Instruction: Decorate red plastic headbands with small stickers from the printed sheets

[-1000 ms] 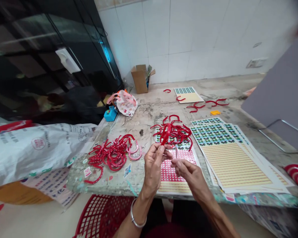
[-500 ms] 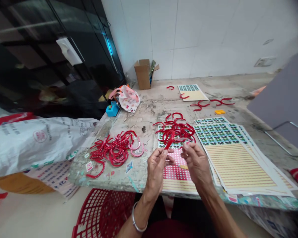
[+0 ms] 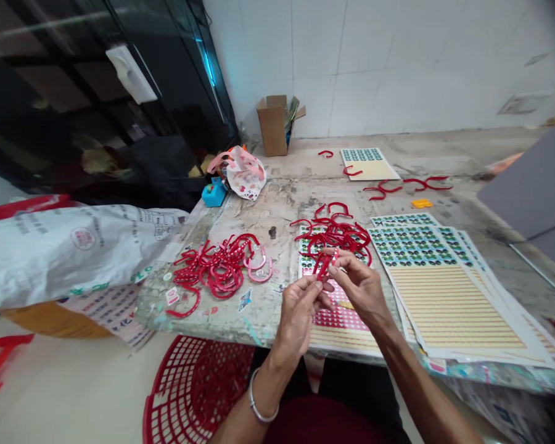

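My left hand is closed on a curved red band above a sheet of pink and red stickers. The fingertips of my right hand pinch a small pink-and-white piece against the band's upper part. Behind my hands, a pile of plain red bands lies on a sheet with small pictures. Left of them is a heap of red bands with white dots, some with pink ones. Sticker sheets with yellow striped lower halves lie to the right.
On the table stand an open cardboard box, a patterned bag and a blue container. An orange object lies near loose red bands. A red basket sits below the front edge, and a white sack is at left.
My right hand has moved left to the band in my left hand, and its small piece now meets the band. The whole view has shifted slightly.
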`<state>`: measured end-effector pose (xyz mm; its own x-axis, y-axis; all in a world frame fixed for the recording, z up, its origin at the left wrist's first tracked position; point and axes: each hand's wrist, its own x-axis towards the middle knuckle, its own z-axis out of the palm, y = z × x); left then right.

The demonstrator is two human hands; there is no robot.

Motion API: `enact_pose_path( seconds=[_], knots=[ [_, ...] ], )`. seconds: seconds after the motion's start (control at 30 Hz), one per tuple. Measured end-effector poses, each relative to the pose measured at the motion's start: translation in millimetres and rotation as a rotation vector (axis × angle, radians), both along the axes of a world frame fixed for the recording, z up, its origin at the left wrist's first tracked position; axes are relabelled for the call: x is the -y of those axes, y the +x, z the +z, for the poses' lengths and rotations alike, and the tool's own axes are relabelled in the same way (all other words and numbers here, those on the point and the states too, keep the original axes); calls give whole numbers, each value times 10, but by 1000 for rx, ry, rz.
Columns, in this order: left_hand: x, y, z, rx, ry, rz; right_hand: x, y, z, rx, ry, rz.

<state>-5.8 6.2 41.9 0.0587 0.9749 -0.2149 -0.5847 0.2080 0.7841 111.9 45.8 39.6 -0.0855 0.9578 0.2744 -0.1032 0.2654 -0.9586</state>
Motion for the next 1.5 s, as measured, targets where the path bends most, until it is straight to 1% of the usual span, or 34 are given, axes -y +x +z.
enact_pose_path(
  seconds=[0.3,0.7,0.93,1.07,1.23,1.3,1.43,1.5],
  knots=[
    [-6,43,-7,-28,-12,-3,29,13,2,21,-32,-24],
    [5,55,-7,-37,3,-14,20,21,-50,58,43,-65],
    [21,56,6,-21,-7,-21,50,11,-58,30,-1,-81],
    [12,70,9,-27,-12,-24,48,10,-73,27,4,-87],
    [-3,106,-43,-107,-29,27,79,5,-101,84,40,-107],
    [-5,113,-72,-165,-4,63,115,2,-138,167,89,-155],
    [-3,115,-102,-324,31,135,190,-13,-273,376,253,-359],
    [1,116,-103,-380,33,149,213,-24,-343,438,300,-421]
  ],
)
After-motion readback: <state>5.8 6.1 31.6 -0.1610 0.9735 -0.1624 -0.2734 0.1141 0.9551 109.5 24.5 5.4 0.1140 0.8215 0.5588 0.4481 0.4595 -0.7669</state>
